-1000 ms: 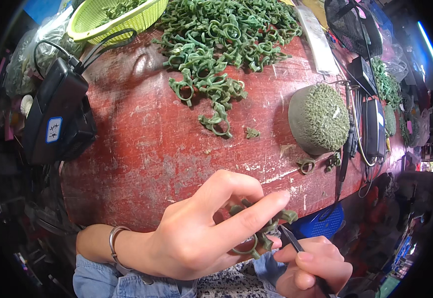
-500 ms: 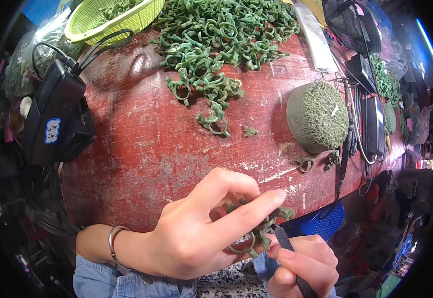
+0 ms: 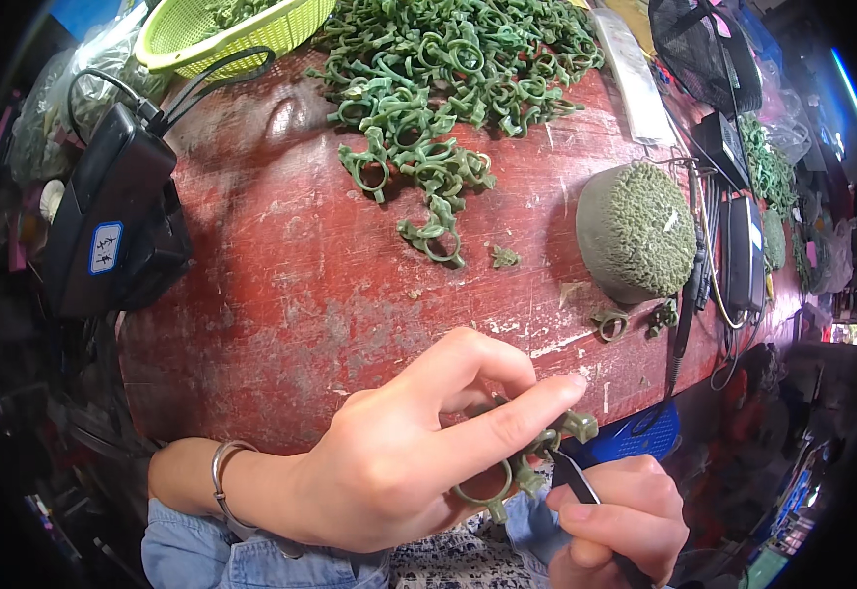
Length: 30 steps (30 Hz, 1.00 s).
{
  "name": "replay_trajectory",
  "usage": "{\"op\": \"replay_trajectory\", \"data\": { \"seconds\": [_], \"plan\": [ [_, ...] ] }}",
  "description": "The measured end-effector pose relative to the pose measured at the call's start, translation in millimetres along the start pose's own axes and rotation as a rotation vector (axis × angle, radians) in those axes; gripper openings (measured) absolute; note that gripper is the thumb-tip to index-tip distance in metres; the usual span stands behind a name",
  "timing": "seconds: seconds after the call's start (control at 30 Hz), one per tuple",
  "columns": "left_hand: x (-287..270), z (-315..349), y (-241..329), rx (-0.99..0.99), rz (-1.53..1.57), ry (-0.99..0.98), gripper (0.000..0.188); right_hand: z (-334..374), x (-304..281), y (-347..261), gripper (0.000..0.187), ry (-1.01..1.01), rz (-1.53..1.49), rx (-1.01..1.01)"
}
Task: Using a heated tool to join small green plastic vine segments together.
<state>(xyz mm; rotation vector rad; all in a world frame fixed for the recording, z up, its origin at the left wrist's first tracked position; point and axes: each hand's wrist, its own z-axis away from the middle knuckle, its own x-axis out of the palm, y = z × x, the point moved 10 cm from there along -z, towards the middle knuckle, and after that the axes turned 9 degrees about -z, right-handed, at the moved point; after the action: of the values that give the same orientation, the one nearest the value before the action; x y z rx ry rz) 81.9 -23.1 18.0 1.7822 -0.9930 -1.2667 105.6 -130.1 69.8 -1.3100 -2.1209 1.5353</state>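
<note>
My left hand (image 3: 399,456), with a metal bangle (image 3: 218,478) at the wrist, holds a small cluster of green wax-like rings (image 3: 526,469) between thumb and fingers; part of the cluster is hidden behind the fingers. In my right hand (image 3: 635,510) is a slim, dark small knife (image 3: 576,479), gripped between thumb and fingers. Its pointed tip rests at or very near the right side of the cluster; whether it touches is hard to tell. Both hands are over the table's near edge.
A large heap of green rings (image 3: 448,59) covers the far part of the red table (image 3: 271,294). A yellow-green basket (image 3: 222,44) and black device (image 3: 114,216) stand left. At right are a round green wax block (image 3: 635,231), loose rings (image 3: 610,325) and cables. Below hangs a blue basket (image 3: 644,437).
Both hands and the ring cluster have shifted slightly right in view. The small knife has tilted a little against the cluster, and its edge now catches light. The view itself has moved slightly.
</note>
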Motion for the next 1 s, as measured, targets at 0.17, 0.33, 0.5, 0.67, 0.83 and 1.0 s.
{"op": "replay_trajectory", "data": {
  "seconds": [0.17, 0.33, 0.5, 0.67, 0.83, 1.0],
  "plan": [
    [3, -5, 3, 0.028, 0.013, -0.058, 0.04, -7, 1, -4, 0.016, -0.098, 0.017, -0.067],
    [2, -3, 3, 0.03, 0.05, -0.053, 0.038, -2, -15, 2, 0.024, -0.025, -0.215, -0.088],
    [1, -3, 8, 0.083, 0.059, -0.055, 0.034, 23, -41, 22, 0.041, 0.478, -0.046, 0.019],
    [20, -2, 15, 0.126, 0.347, -0.212, 0.031, 22, -36, 44, 0.049, 0.41, -0.159, 0.309],
    [9, -1, 16, 0.137, 0.288, -0.174, 0.028, 35, -21, 61, 0.035, 0.323, -0.649, 0.247],
    [-3, -4, 29, 0.194, 0.055, -0.121, 0.03, 19, -49, -5, 0.028, 0.334, -0.462, -0.157]
  ]
}}
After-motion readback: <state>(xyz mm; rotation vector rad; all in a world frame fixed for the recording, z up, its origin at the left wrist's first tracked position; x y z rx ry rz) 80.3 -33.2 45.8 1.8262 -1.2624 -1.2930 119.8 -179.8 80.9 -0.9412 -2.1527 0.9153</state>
